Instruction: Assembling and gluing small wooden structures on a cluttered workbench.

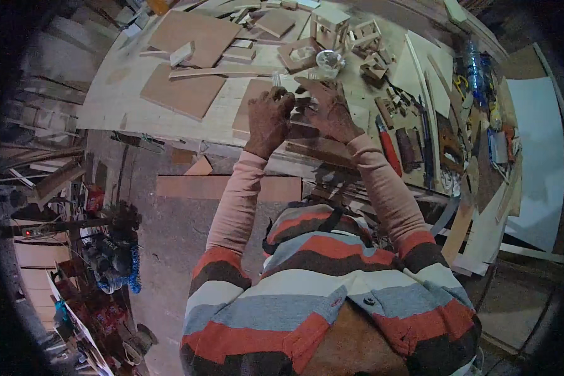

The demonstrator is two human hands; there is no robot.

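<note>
Both my hands are at the near side of the workbench (pixel 109 103), close together. My left hand (pixel 269 122) is closed, its fingers curled around something small that I cannot make out. Just right of it, my right hand (pixel 332 109) bends its fingers toward the left one, also around something hidden. A pale small piece (pixel 288 81) shows between the fingertips. Beyond my right hand stands a clear plastic cup (pixel 329 61). A brown wooden board (pixel 242 116) lies partly behind my left hand.
Brown panels (pixel 194 37) and a thin wood strip (pixel 225 72) lie at left. Small wooden frames (pixel 363 36) stand at the back right. A red-handled tool (pixel 388 147), a handsaw (pixel 448 147) and a plastic bottle (pixel 474 72) are on the right. A long board (pixel 229 187) lies below the bench edge.
</note>
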